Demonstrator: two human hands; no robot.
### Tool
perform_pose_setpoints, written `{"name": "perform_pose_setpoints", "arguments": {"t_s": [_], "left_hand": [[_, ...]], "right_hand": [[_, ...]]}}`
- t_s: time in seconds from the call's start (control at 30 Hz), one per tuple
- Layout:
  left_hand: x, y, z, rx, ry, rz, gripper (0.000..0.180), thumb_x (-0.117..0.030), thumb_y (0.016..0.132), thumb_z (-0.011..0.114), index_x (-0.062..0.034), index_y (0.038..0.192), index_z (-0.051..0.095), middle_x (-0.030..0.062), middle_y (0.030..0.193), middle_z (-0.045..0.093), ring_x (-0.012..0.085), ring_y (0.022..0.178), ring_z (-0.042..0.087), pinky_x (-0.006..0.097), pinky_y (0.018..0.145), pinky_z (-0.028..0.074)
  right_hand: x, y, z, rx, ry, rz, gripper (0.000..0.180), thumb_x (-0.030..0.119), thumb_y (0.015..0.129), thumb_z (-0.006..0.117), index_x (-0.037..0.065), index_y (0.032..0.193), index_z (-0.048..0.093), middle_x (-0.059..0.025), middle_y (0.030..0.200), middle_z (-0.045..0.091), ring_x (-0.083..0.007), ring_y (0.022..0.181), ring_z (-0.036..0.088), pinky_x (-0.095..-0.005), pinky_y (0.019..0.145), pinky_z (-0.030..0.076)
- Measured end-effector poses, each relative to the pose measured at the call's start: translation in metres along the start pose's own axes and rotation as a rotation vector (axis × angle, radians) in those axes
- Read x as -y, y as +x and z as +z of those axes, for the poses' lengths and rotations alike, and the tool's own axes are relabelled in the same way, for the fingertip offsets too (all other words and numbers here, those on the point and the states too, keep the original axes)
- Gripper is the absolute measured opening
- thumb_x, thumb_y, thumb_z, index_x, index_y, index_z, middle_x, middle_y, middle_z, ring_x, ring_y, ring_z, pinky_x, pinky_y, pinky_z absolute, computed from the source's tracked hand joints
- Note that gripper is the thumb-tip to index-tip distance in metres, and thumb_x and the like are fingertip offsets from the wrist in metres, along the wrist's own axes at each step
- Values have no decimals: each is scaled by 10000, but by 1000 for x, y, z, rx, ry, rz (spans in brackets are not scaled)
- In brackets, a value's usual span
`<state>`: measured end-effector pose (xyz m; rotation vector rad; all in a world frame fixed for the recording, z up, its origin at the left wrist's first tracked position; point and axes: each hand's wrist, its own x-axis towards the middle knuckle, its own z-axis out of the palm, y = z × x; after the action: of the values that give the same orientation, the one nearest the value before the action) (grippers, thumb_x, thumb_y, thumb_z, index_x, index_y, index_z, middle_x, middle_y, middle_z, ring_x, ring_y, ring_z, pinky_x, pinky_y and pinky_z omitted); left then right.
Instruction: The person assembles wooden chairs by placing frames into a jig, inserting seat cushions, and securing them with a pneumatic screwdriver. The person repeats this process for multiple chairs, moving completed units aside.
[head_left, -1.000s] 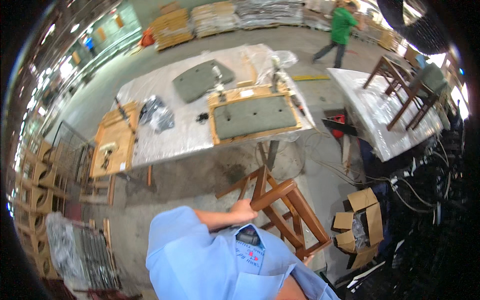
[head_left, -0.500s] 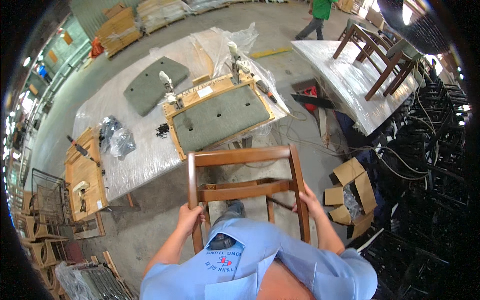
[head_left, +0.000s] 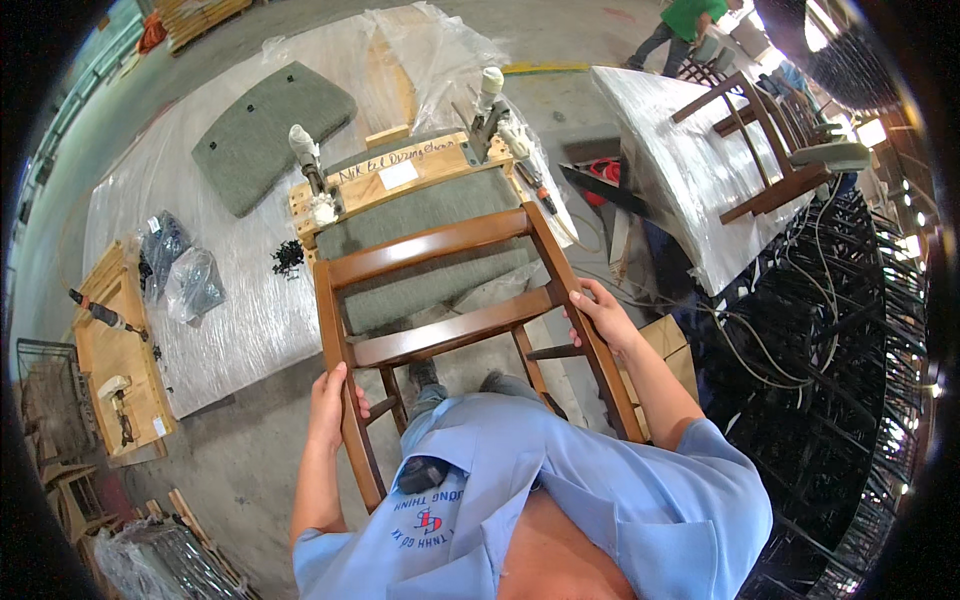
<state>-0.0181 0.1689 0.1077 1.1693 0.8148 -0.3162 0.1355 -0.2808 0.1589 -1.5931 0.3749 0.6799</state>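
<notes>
A brown wooden chair frame (head_left: 432,248) is between my hands in front of my body, tilted, its top rail reaching over the table's near edge. My left hand (head_left: 333,400) grips the left upright and my right hand (head_left: 602,316) the right one. Behind the frame, a grey upholstered pad (head_left: 465,198) lies in a wooden jig (head_left: 345,193), partly covered by the rails. Two toggle clamps with white-wrapped parts, a left one (head_left: 304,158) and a right one (head_left: 488,105), stand on the jig. Another grey pad (head_left: 270,135) rests on the plastic-covered table (head_left: 235,330).
Small black parts (head_left: 287,258) and plastic bags (head_left: 195,283) lie on the table. Left is a wooden tray (head_left: 105,350) with a power screwdriver (head_left: 105,312). At right, another table (head_left: 665,150) carries a chair frame (head_left: 760,135); cables (head_left: 750,350) and a cardboard box (head_left: 668,362) are nearby. A person in green (head_left: 680,30) bends beyond.
The chair frame has come up and forward in my hands, now overlapping the jig and its pad. My view has shifted. The person in green now leans over.
</notes>
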Motion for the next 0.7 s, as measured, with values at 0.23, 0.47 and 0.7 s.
{"name": "perform_pose_setpoints", "arguments": {"t_s": [0.23, 0.47, 0.7], "left_hand": [[-39, 8, 36, -147, 66, -76, 447, -498, 998, 585, -55, 946, 552, 78, 707, 615, 188, 555, 616, 340, 490, 537], [-54, 20, 60, -212, 104, -194, 513, -543, 982, 590, -31, 993, 565, 91, 734, 613, 189, 592, 613, 348, 512, 530], [-40, 29, 58, -206, 55, -236, 518, -543, 998, 560, -26, 1011, 558, 92, 738, 606, 198, 604, 601, 351, 531, 524]], "right_hand": [[46, 59, -15, 81, -47, 74, 445, 335, 1023, 617, 88, 1353, 450, -97, 899, 612, -185, 607, 629, -326, 508, 537], [49, 100, -37, 130, -12, 231, 440, 393, 1007, 632, 127, 1313, 462, -95, 894, 603, -217, 615, 627, -361, 517, 531], [37, 110, -36, 152, 38, 203, 389, 385, 1018, 614, 135, 1266, 450, -90, 885, 591, -216, 598, 609, -369, 527, 524]]}}
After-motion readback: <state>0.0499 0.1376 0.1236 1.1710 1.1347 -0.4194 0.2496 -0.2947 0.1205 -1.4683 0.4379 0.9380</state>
